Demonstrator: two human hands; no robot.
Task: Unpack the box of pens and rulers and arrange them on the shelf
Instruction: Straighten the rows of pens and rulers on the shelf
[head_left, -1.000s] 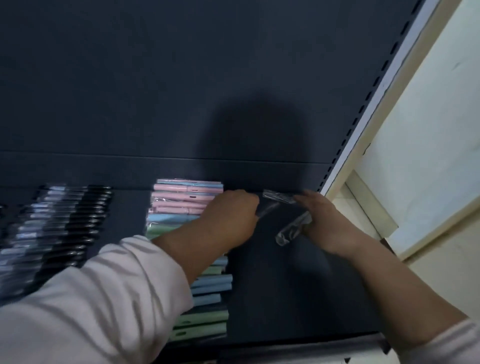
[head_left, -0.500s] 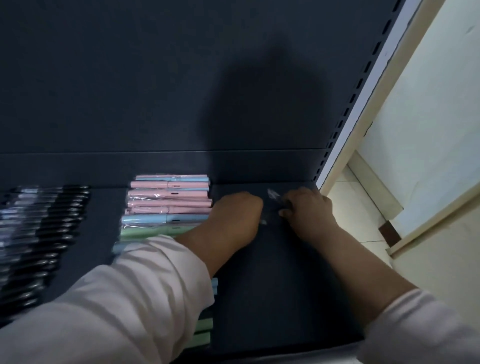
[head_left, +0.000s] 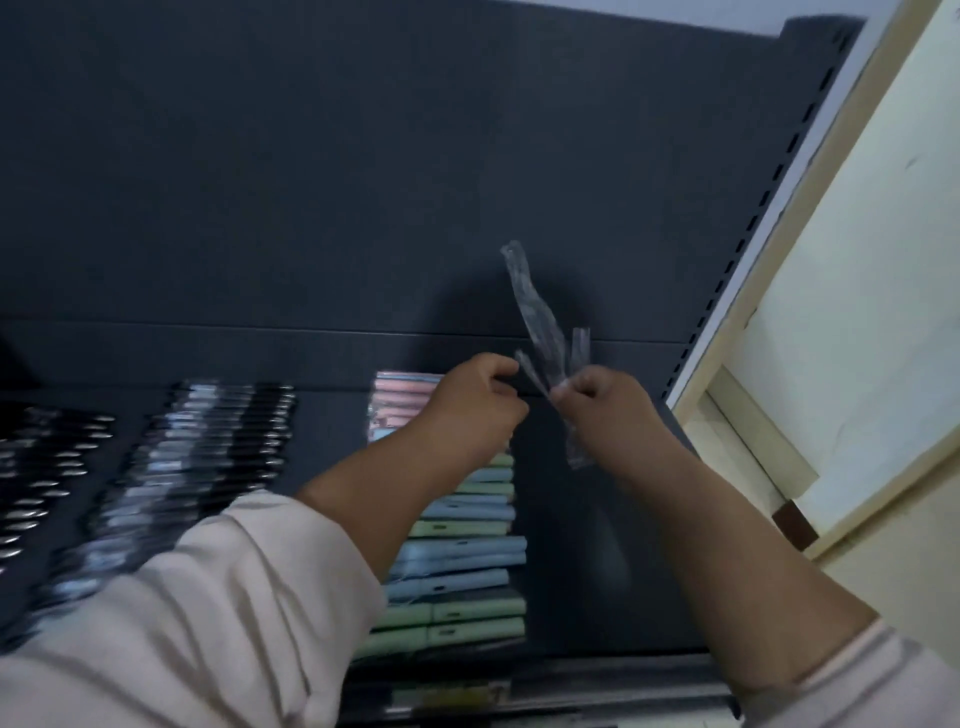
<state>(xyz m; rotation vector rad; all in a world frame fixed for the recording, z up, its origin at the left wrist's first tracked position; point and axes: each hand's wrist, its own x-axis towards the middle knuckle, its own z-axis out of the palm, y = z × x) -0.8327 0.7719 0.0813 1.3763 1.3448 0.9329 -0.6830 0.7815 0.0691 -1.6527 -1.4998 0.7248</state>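
My right hand (head_left: 597, 410) is closed on a bunch of clear plastic wrappers (head_left: 537, 322) that stick up in front of the dark back panel, with one end hanging below the fist. My left hand (head_left: 475, 410) is a closed fist just left of it, close to the wrappers; what it holds is hidden. Both hands hover above the dark shelf (head_left: 597, 571). Below the left hand lies a row of pastel pens (head_left: 462, 561), pink, blue and green. Rows of black pens (head_left: 208, 457) lie further left.
A white slotted upright (head_left: 769, 208) bounds the shelf on the right, with cream wall panels (head_left: 857, 312) beyond it. The shelf's front edge (head_left: 597, 691) carries a price strip. Bare shelf surface lies right of the pastel pens.
Both hands have lifted off the shelf surface. The wrappers, pressed down near the shelf before, now stand upright in my right hand.
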